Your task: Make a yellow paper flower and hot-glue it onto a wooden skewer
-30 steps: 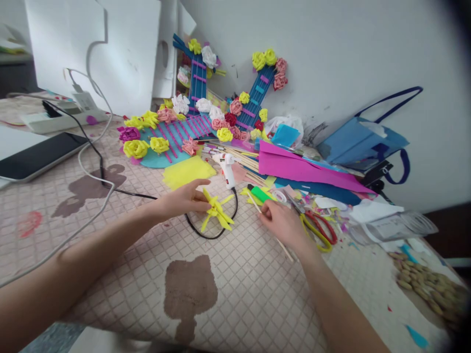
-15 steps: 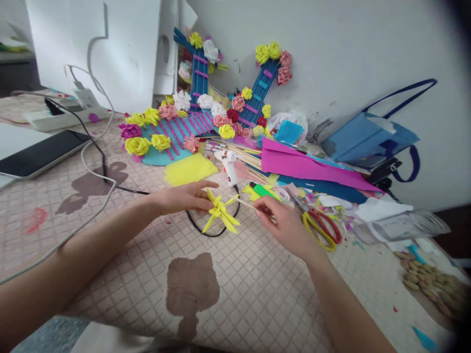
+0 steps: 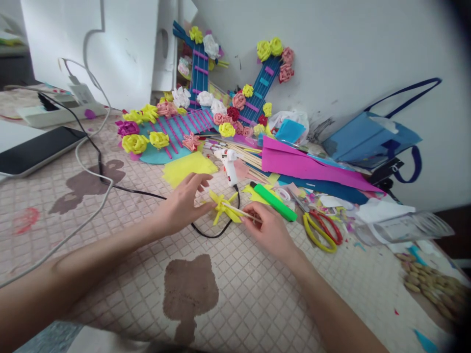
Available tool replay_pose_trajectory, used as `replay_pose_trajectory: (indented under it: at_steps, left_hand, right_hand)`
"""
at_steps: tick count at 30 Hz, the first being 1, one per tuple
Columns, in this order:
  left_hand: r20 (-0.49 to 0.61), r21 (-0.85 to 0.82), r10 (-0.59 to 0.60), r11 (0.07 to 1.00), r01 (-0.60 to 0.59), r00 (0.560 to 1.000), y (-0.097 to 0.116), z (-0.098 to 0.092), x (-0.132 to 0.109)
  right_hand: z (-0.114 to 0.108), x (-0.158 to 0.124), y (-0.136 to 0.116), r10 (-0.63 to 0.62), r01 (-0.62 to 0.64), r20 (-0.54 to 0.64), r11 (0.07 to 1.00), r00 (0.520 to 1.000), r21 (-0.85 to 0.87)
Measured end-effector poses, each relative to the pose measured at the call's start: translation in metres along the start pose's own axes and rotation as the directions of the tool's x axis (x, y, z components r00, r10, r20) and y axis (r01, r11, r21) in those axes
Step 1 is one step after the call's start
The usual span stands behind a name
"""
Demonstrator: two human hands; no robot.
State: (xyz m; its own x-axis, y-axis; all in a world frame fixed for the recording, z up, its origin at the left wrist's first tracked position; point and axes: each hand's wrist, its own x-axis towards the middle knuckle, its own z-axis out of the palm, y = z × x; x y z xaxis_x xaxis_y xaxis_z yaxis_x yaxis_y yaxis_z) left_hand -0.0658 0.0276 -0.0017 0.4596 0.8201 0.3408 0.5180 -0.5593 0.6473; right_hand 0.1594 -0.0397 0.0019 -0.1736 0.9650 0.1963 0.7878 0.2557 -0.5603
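Observation:
My left hand (image 3: 183,202) pinches a yellow paper flower (image 3: 223,208) with long pointed petals, just above the table. My right hand (image 3: 268,226) is closed on a thin wooden stick (image 3: 241,212), whose tip points left into the middle of the flower. The two hands are close together over a loop of black cable (image 3: 206,233). A white glue gun (image 3: 230,166) lies just beyond the flower, and a green marker (image 3: 275,201) lies to the right of it.
A blue craft piece with paper roses (image 3: 184,127) stands at the back. Pink foam sheets (image 3: 301,166), a yellow sheet (image 3: 188,167), red-and-yellow scissors (image 3: 321,229), a blue bag (image 3: 371,142), a power strip (image 3: 55,110), a tablet (image 3: 37,152) and a white cable (image 3: 88,196) lie about.
My right hand has brought the stick left, from beside the marker to the centre of the flower. My left hand shifted slightly, still holding the flower.

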Motion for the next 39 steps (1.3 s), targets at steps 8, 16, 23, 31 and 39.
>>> replay_pose_trajectory:
  at_steps: [8,16,23,31,39]
  left_hand:
    - [0.141,0.17,0.042,0.983,-0.066,0.989,0.02,0.015,-0.02]
    - [0.092,0.176,0.106,0.977,-0.121,0.99,0.0,0.002,-0.011]
    - [0.099,0.176,0.136,0.973,-0.152,0.986,-0.009,0.0,-0.008]
    - [0.117,0.164,0.233,0.954,-0.25,0.965,0.0,-0.004,-0.008]
    - [0.22,0.155,0.343,0.912,-0.379,0.913,0.018,0.0,-0.018]
  right_hand:
    - [0.005,0.002,0.006,0.021,-0.021,0.005,1.0,1.0,-0.022]
    - [0.003,-0.003,0.0,0.005,-0.002,0.073,0.999,0.997,-0.045]
    - [0.006,-0.007,-0.003,-0.198,0.199,0.039,0.979,0.98,-0.048]
    - [0.012,-0.007,0.0,-0.263,0.267,0.043,0.958,0.964,-0.109]
    - [0.016,-0.007,0.0,-0.268,0.273,0.059,0.956,0.962,-0.112]
